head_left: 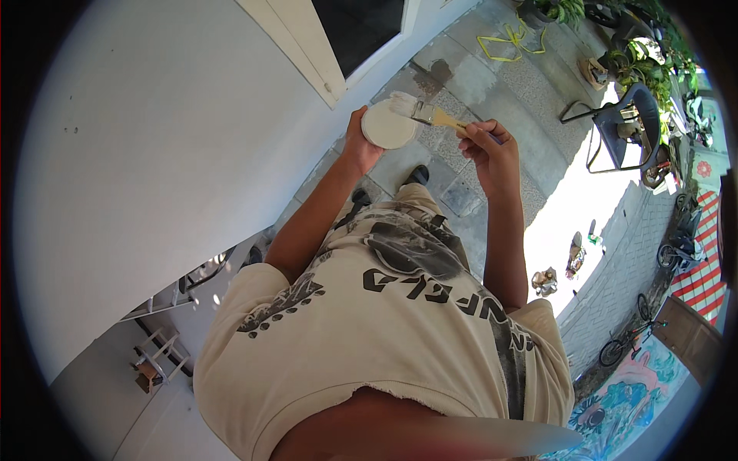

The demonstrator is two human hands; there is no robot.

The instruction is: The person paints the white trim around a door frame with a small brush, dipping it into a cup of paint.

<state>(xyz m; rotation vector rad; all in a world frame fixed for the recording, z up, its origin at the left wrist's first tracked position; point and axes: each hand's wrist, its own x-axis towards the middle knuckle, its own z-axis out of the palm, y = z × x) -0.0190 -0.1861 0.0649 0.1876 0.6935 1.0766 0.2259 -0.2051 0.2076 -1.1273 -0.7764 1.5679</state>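
"White, round tub (384,131), clasped by the left hand (359,146); the right hand (490,152) pinched a flat, wooden-handled brush (441,117), bristles at the tub's far-right edge."

"Was it being loaded?"

"Seemingly; lifting clear called for a level tub. Beyond the tub lay a tangled yellow strap (516,40); rightward, a dark, thin-legged chair (607,132). Leftward, the smooth white wall (192,115) probably cramped that elbow."

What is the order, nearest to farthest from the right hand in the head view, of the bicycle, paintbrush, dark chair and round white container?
1. Paintbrush: held in the right hand.
2. Round white container: to the left, in the left hand.
3. Dark chair: off to the right.
4. Bicycle: far right, lower in the picture.
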